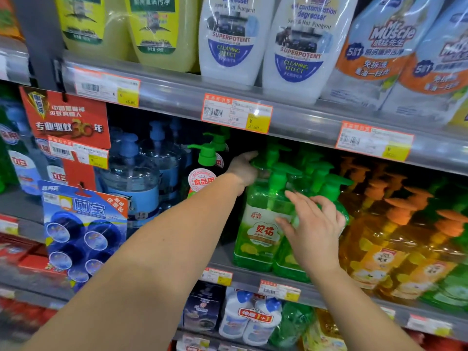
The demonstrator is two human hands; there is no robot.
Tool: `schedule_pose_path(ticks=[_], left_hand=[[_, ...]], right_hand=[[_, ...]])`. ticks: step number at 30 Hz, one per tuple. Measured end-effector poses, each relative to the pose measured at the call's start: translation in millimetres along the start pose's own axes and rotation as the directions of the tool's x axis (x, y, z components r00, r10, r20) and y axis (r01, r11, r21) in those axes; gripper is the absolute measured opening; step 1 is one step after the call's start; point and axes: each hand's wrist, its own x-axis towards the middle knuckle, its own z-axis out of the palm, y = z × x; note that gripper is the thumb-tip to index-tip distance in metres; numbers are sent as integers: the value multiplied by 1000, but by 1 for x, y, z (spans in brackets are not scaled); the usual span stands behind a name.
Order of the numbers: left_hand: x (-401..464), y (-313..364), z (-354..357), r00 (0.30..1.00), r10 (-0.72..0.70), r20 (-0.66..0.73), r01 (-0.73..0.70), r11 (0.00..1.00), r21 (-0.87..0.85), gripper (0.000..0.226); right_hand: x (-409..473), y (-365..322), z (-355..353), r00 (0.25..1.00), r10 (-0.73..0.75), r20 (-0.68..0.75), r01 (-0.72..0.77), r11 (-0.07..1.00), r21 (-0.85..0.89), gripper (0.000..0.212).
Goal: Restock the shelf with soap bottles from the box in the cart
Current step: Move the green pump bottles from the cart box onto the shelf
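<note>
Green soap bottles with green pump heads stand in rows on the middle shelf [243, 279]. The front left bottle [258, 239] has a white and green label. My left hand [243, 168] reaches deep into the shelf beside the pump heads behind it; its fingers are hidden by the pumps. My right hand [311, 229] lies with spread, straight fingers against the front of the neighbouring green bottle [286, 264]. The cart and the box are out of view.
Orange soap bottles [395, 244] stand right of the green ones, clear blue pump bottles [134, 178] to the left. A dark gap lies between the blue and green bottles. A hanging blue toilet-block pack [83, 236] and red sign [68, 120] hang at left. Shelves above and below are full.
</note>
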Motion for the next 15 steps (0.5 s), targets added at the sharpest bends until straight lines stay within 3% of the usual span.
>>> schedule_pose_path(ticks=[8, 15], left_hand=[[3, 5, 0, 997, -63, 37, 61, 997, 53, 80], [-3, 8, -4, 998, -44, 40, 34, 972, 231, 75]], right_hand=[[-2, 0, 3, 1000, 18, -3, -18, 999, 27, 57], [-2, 0, 3, 999, 42, 25, -43, 998, 51, 58]])
